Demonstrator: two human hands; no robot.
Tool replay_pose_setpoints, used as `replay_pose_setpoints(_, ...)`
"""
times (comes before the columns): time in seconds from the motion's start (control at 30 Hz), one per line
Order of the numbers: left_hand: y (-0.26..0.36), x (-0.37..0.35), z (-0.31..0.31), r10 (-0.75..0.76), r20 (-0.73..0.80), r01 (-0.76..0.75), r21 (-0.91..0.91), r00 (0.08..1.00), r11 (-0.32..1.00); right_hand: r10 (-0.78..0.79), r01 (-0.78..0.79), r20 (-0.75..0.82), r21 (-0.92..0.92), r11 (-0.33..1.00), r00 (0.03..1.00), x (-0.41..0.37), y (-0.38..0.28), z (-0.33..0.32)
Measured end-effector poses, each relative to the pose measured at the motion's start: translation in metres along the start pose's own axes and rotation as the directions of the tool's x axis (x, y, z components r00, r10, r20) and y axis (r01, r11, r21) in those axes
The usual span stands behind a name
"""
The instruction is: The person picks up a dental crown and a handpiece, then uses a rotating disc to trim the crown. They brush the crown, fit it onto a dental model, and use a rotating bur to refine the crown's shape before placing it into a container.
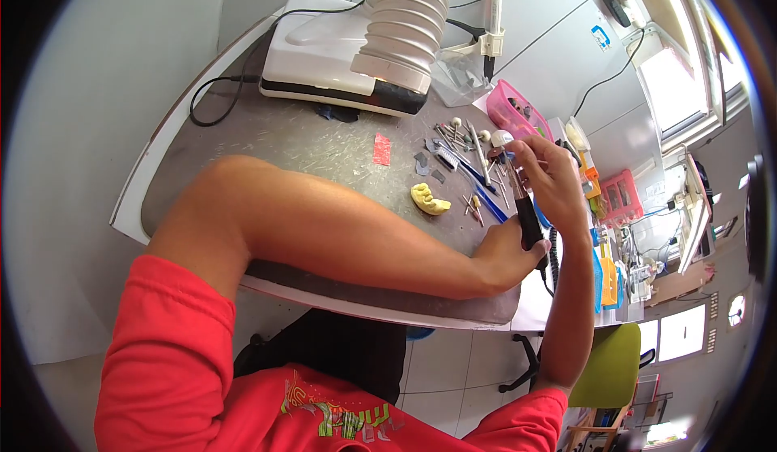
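My left hand (503, 254) is wrapped around the black body of a rotary handpiece (528, 221), which points up and away from me. At its silver front end, my right hand (552, 178) has its thumb and fingers closed together around the tip. Whatever small piece sits in those fingertips is too small to make out. Left of the hands, a yellow dental cast (429, 200) lies on the grey bench mat. Between the cast and the handpiece are a blue-handled tool (489, 204), a small brush (446, 157) and several loose burs (473, 207).
A white machine (316, 55) with a ribbed hose (405, 31) stands at the back. A red sheet piece (382, 150) lies mid-mat. At the back right are a pink basket (518, 110) and an upright white tube (493, 15). A green chair (607, 363) stands at right.
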State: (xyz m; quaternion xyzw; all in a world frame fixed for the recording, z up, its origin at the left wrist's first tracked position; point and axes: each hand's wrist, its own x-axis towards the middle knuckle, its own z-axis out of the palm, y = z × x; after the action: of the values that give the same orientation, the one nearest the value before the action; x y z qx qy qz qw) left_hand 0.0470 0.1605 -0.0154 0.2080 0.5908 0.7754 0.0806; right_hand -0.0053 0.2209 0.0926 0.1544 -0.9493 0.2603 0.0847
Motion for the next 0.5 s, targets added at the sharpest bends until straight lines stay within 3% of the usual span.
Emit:
replay_pose_setpoints(0.2, 0.004, -0.002, -0.001, -0.059, 0.011, 0.059, -0.027, 0.998, 0.998, 0.016, -0.026, -0.063, -0.171, 0.985, 0.998, -0.027, -0.005, -0.013)
replay_pose_setpoints(0.4, 0.002, 0.0, 0.001, -0.004, -0.012, 0.004, -0.038, 1.0, 0.999, 0.03, -0.028, -0.002, -0.421, 0.907, 1.0, -0.047, -0.018, -0.01)
replay_pose_setpoints(0.5, 0.004, -0.001, -0.001, -0.027, 0.013, 0.027, 0.003, 1.0, 1.0, 0.051, -0.053, -0.017, -0.43, 0.901, 0.999, -0.052, -0.018, -0.009)
